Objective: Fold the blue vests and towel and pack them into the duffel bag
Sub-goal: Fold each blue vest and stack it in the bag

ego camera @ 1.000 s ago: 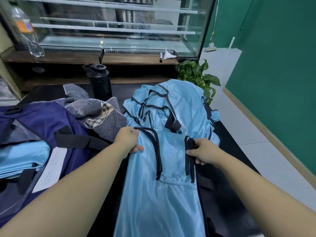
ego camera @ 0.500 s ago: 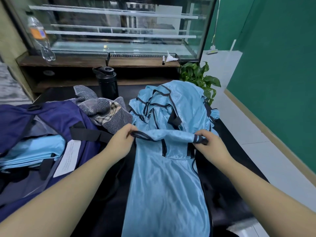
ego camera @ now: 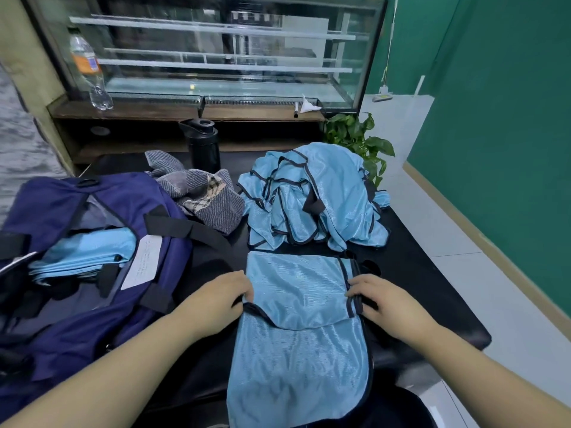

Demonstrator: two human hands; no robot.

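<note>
Left hand (ego camera: pixel 221 296) and right hand (ego camera: pixel 375 299) each pinch one side edge of the blue vest (ego camera: pixel 298 322), folded over itself on the black table (ego camera: pixel 432 291) (between duffel bag (ego camera: pixel 92 322) and vest pile (ego camera: pixel 312 199)).

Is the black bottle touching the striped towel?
Apart. The head view shows bare dark table between the bottle and the towel.

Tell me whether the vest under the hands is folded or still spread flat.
Partly folded: the vest's top is doubled down over its lower half, straps tucked at the right edge. The left hand and right hand hold the fold's sides.
</note>
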